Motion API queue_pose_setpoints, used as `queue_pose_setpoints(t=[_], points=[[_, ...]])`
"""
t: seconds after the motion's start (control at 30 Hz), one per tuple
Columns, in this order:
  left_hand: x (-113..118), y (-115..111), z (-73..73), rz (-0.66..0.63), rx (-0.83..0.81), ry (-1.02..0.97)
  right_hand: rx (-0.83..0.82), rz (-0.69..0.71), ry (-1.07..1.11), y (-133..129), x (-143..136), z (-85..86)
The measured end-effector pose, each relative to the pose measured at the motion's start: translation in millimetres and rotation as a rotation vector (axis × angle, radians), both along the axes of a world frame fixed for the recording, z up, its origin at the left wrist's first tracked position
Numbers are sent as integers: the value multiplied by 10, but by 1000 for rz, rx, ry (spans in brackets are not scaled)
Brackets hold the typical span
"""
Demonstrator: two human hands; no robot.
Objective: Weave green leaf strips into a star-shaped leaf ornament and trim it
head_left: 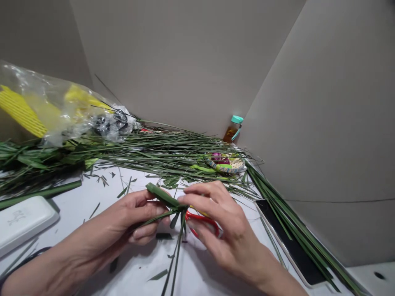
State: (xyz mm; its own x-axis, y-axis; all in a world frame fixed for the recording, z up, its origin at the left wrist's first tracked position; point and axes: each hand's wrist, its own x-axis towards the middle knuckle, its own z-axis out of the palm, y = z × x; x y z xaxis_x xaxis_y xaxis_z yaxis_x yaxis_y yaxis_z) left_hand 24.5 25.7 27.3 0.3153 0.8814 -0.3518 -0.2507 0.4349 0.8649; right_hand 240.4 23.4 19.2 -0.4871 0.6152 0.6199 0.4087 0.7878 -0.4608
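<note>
My left hand [135, 218] pinches a folded piece of green leaf [163, 196] between thumb and fingers, above the white tabletop. Long narrow leaf strips [176, 257] hang down from its knotted end toward me. Close on the right, my right hand [220, 222] curls around the red-handled scissors [202, 220], one loop showing between its thumb and fingers. Its fingertips touch or nearly touch the knotted end. The scissors' blades are hidden behind the leaf and hands. Small leaf scraps [159, 275] lie on the table below.
A heap of long green leaves [154, 150] spans the back. Beyond it stand a clear plastic bag [58, 102] and a teal-lidded bottle [232, 129]. A woven basket [236, 166] holds purple items. A white case [27, 222] lies left; a dark-screened tablet [288, 242] lies right, under leaves.
</note>
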Motion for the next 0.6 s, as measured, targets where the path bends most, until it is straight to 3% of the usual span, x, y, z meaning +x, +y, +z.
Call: queue_pose_setpoints(t=[0.13, 0.33, 0.6], points=[[-8, 7, -66, -66, -67, -17, 1, 9, 12, 36, -29, -72], [-4, 51, -64, -15, -13, 15, -393, -100, 214, 100, -38, -44], [142, -9, -185, 37, 169, -47, -649, -112, 374, 67, -112, -53]])
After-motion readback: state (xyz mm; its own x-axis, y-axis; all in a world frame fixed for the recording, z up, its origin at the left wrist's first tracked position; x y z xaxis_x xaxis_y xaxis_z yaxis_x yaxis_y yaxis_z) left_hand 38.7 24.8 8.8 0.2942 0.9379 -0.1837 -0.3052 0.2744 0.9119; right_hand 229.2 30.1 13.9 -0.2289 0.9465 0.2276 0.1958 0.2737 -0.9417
